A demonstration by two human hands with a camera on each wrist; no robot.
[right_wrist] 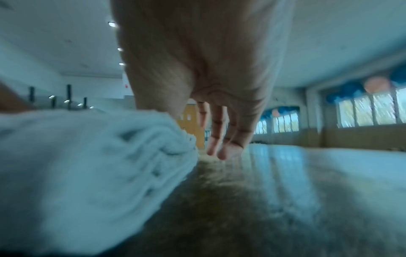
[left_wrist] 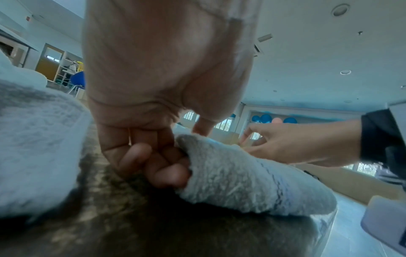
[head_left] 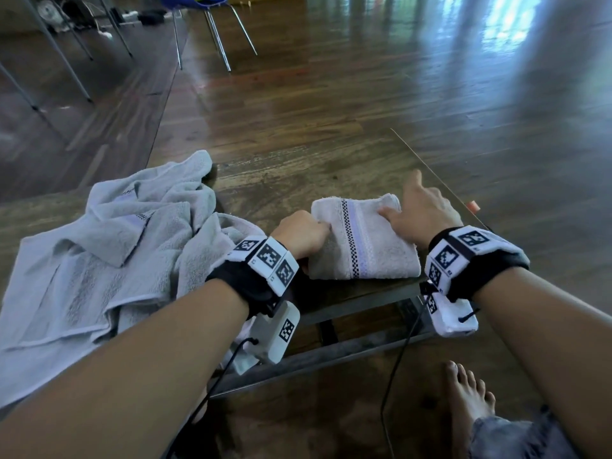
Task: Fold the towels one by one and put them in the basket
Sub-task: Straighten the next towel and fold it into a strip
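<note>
Lying between the two hands on the near part of the glass-topped desk (head_left: 414, 154), the folded towel (head_left: 364, 243) runs with its long axis away from the person, its checked stripe going the same way. The left hand (head_left: 299, 231) sits at the towel's left edge, fingers curled in and pinching that edge, which the left wrist view shows clearly. The right hand (head_left: 419, 210) rests at the far right corner with its fingers straight and loose, the thumb laid on the cloth and the other fingers reaching past the towel toward the bare desk; it grips nothing. Both hands touch the bundle, so either could lift it, though the left already has hold. A heap of unfolded towels (head_left: 109, 253) lies just to the left, touching the left wrist. No basket shows in any view, so which way the carry must go cannot be told
</note>
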